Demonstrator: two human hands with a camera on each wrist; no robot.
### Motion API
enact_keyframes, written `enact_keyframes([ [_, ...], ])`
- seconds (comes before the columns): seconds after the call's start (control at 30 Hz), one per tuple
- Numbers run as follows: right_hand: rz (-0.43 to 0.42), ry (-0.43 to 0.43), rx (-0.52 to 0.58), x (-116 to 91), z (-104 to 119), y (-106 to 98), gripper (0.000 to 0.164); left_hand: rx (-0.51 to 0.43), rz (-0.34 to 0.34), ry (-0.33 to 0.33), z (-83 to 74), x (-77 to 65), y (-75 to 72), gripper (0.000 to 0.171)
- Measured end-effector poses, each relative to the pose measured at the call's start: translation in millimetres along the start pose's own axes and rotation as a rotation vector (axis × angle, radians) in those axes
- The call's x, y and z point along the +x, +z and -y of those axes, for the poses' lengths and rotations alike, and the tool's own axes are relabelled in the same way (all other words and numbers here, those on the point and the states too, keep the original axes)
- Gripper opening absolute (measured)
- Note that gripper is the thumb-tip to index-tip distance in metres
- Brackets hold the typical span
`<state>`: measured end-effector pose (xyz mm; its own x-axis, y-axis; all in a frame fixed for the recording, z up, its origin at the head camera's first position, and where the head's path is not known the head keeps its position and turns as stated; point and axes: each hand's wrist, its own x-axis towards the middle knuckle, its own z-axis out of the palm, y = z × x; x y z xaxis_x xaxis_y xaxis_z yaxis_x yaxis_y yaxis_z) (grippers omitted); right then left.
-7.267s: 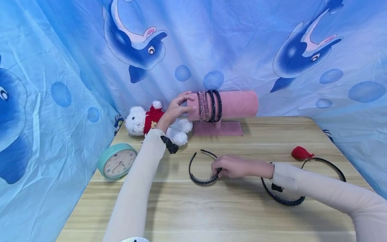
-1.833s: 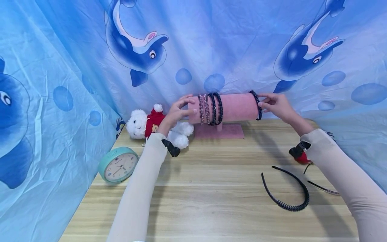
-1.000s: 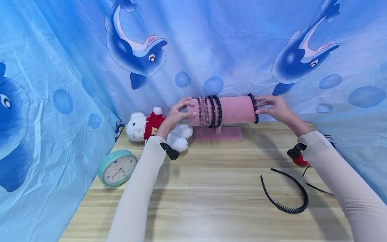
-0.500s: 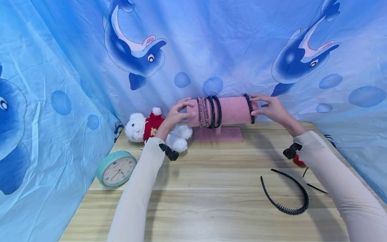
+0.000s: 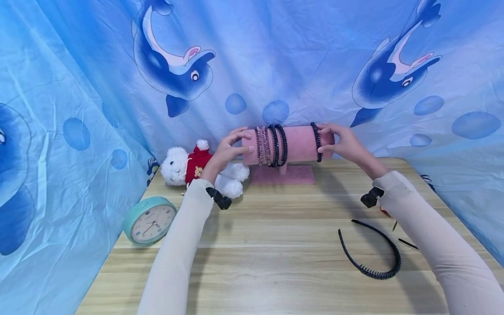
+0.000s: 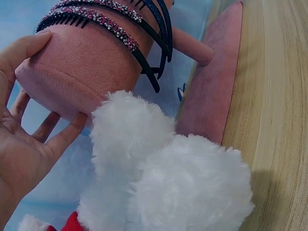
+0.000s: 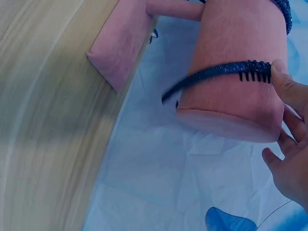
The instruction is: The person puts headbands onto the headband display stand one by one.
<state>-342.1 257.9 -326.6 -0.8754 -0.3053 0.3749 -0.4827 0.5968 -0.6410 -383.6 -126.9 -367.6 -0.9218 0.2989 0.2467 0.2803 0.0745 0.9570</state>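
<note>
A pink padded roll stand (image 5: pixel 300 142) stands at the back of the table. My left hand (image 5: pixel 226 152) grips its left end, thumb and fingers spread around the rim in the left wrist view. At the other end, my right hand (image 5: pixel 343 142) pinches a black toothed headband (image 5: pixel 317 142) that arches over the roll. The right wrist view has the thumb on this headband (image 7: pixel 216 71), its teeth against the pink fabric. Farther left on the roll sit two glittery pink headbands (image 5: pixel 266 146) and two black headbands (image 5: pixel 283 146), with a gap before the pinched one.
A white plush toy (image 5: pixel 234 173) in a red top lies beside the left hand. A teal clock (image 5: pixel 151 221) stands at the left. On the right lie a black headband (image 5: pixel 378 275) and another headband (image 5: pixel 408 243), partly hidden by the right sleeve, near a red object (image 5: pixel 385 211).
The right hand lifted a black headband from the table onto the roll's right end. Over the last second it slid this headband leftward along the roll. The left hand stayed on the roll.
</note>
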Motion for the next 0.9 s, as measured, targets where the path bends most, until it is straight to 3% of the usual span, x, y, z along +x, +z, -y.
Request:
enact_keyframes([
  [0.23, 0.038, -0.059, -0.125, 6.8, 5.3, -2.5, 0.069, 0.03, -0.015, 0.02, 1.6, 0.3, -1.1, 0.029],
  [0.57, 0.074, -0.028, -0.208, 10.4, 12.2, -5.6, 0.068, 0.011, -0.009, 0.026, 3.0, 1.0, -1.9, 0.029],
  [0.9, 0.091, 0.014, -0.209, 13.9, 9.9, -4.5, 0.069, -0.003, -0.007, 0.024, 4.4, 1.9, -1.6, 0.029],
])
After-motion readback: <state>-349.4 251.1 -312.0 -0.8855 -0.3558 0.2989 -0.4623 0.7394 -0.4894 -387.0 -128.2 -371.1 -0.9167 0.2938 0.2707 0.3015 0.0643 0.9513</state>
